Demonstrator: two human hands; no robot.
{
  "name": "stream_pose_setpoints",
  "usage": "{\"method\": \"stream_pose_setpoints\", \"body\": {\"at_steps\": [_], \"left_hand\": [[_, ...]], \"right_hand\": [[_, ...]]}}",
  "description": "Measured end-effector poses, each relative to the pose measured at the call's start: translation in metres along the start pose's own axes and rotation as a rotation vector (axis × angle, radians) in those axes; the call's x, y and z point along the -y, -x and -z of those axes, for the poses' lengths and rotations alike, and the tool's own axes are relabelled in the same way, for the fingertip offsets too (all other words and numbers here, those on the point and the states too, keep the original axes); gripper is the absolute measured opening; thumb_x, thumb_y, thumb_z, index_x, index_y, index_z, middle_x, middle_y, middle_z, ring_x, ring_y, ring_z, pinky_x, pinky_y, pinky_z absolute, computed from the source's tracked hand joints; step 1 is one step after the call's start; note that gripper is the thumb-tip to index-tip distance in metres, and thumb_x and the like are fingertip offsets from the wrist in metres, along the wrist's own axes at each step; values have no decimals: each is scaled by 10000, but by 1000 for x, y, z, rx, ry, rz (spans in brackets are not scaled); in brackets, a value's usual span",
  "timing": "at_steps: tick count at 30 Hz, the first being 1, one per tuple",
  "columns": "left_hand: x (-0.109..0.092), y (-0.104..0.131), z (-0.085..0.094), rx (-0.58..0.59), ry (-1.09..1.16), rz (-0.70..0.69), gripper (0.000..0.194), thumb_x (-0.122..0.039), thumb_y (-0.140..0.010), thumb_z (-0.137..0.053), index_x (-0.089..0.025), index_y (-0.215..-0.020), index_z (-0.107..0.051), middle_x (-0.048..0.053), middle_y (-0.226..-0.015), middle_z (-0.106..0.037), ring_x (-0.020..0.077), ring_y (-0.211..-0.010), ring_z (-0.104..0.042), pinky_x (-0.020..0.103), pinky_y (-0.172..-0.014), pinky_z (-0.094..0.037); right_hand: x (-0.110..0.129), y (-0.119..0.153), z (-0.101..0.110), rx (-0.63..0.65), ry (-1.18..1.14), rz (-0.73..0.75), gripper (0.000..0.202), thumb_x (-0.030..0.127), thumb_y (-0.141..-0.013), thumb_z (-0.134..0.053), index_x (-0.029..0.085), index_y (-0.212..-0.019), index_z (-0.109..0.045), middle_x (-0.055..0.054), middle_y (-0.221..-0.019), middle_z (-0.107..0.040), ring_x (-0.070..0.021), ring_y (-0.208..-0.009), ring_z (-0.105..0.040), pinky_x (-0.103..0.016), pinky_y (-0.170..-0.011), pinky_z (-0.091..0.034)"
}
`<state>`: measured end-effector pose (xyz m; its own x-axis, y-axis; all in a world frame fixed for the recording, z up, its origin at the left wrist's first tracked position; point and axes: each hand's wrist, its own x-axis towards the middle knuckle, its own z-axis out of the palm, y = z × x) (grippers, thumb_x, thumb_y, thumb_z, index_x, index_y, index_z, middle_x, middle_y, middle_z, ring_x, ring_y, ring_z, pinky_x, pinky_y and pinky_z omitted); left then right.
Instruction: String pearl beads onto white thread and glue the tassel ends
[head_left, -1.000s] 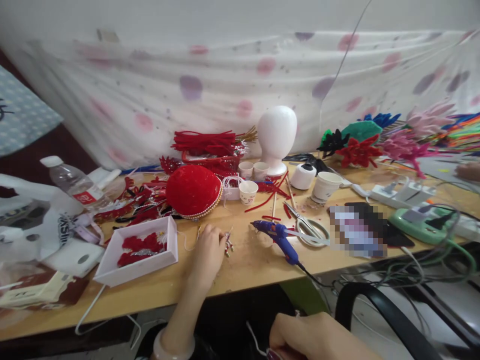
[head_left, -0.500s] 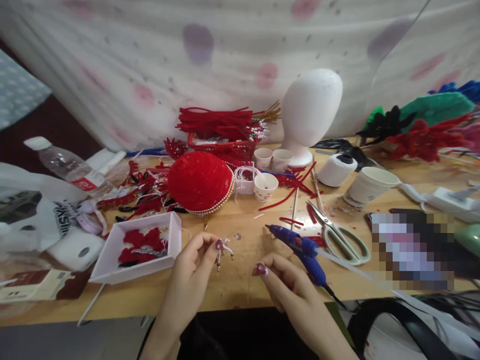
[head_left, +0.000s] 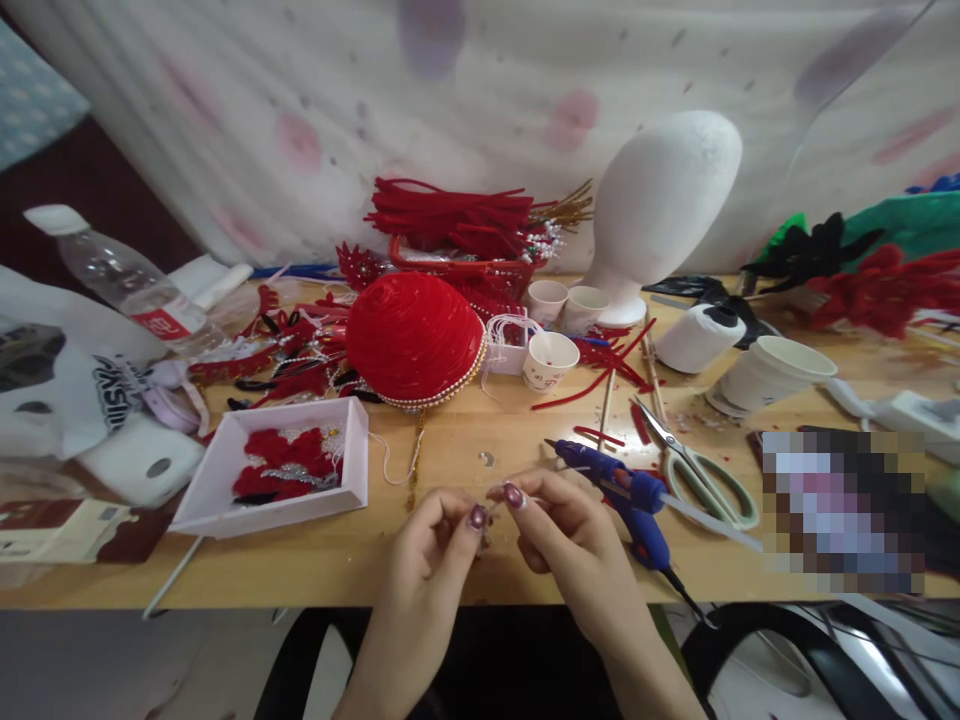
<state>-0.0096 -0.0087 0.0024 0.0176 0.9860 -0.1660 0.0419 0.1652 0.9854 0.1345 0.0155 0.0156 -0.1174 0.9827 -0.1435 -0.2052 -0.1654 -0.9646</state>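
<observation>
My left hand [head_left: 429, 565] is closed in a pinch on a small beaded dangle [head_left: 485, 530], mostly hidden by the fingertips. My right hand [head_left: 574, 545] meets it from the right, thumb and forefinger pressed together at the same spot. A thin pale strand shows by its forefinger, but what the pinch holds is too small to make out. Beyond my left hand sits a red cord-wrapped dome [head_left: 414, 340] with a pearl-edged rim and a gold chain [head_left: 414, 460] hanging from it. A blue glue gun [head_left: 611, 480] lies close to my right hand.
An open white box [head_left: 356, 470] with red fuzzy pieces stands at left, near a plastic bottle [head_left: 124, 275]. Scissors [head_left: 701, 475] and a pixelated patch [head_left: 844, 510] lie at right. Behind are paper cups [head_left: 551, 362], a thread cone [head_left: 694, 338] and a white foam head [head_left: 660, 200].
My right hand has come in to the left, its fingertips now meeting those of my left hand. The dangle, visible before, is now largely covered. The whole view has shifted slightly.
</observation>
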Motion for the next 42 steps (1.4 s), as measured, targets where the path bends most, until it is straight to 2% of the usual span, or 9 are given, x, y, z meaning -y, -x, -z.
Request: {"method": "stream_pose_setpoints", "body": {"at_steps": [3,6,7,11,17,25,33,38,42], "left_hand": [[3,-1,4,-24,-27,6,257,-484,-938,-573,-243,-873,-633,19,-832,-677,201,-799,-638,294,-752,-508],[1,-7,11,-131,-90,-69,274,-457,-963,-548,-270,-1149,-621,49,-1196,-678,223,-1107,-623,324,-961,-463],[0,-10,12,-92,-109,-103,282,-450,-973,-535,-271,-1172,-623,50,-1243,-660,224,-1156,-602,326,-996,-441],[-2,-19,13,186,-82,-71,313,-464,-1002,-472,-228,-911,-657,17,-894,-670,185,-840,-629,278,-770,-485],[7,-18,12,-2,-31,-50,334,-424,-1008,-475,-220,-752,-542,-16,-746,-579,155,-753,-558,243,-721,-437],[18,-6,4,-56,231,136,433,-490,-943,-546,-222,-647,-377,-86,-576,-269,91,-497,-240,217,-444,-207],[5,-3,7,241,5,116,236,-388,-948,-528,-201,-807,-562,-53,-662,-457,103,-559,-400,213,-503,-315],[8,-8,7,152,27,155,245,-384,-922,-519,-213,-749,-497,-65,-635,-417,106,-555,-379,208,-492,-302],[7,-11,10,94,-92,119,231,-369,-917,-505,-209,-752,-524,-67,-603,-420,106,-536,-391,211,-492,-297]], "right_hand": [[-4,-2,1,-3,16,-13,387,559,-803,-752,186,-731,-675,43,-590,-480,-75,-469,-324,-232,-436,-214],[-7,-4,4,86,-2,-81,403,565,-804,-756,173,-753,-675,64,-557,-440,-58,-449,-279,-222,-428,-188],[-8,-5,5,116,-8,-91,410,567,-802,-759,169,-756,-669,71,-552,-426,-54,-447,-267,-218,-425,-177],[-11,-6,7,168,4,-114,439,576,-794,-768,171,-732,-612,89,-537,-381,-49,-452,-253,-209,-420,-150],[-13,-9,7,140,91,-149,474,597,-821,-729,181,-677,-553,88,-524,-379,-53,-454,-284,-219,-425,-156],[-17,-12,7,117,71,-191,479,607,-791,-754,181,-682,-563,79,-537,-425,-53,-464,-295,-216,-439,-174],[-20,-13,10,111,27,-223,474,610,-797,-747,195,-701,-538,96,-519,-414,-45,-418,-254,-208,-409,-175],[-18,-12,10,55,273,-89,479,635,-886,-627,192,-721,-555,45,-626,-475,-98,-572,-402,-231,-528,-324],[-12,-11,9,39,324,-109,501,643,-928,-558,206,-693,-484,62,-619,-383,-99,-557,-338,-234,-502,-285]]}}
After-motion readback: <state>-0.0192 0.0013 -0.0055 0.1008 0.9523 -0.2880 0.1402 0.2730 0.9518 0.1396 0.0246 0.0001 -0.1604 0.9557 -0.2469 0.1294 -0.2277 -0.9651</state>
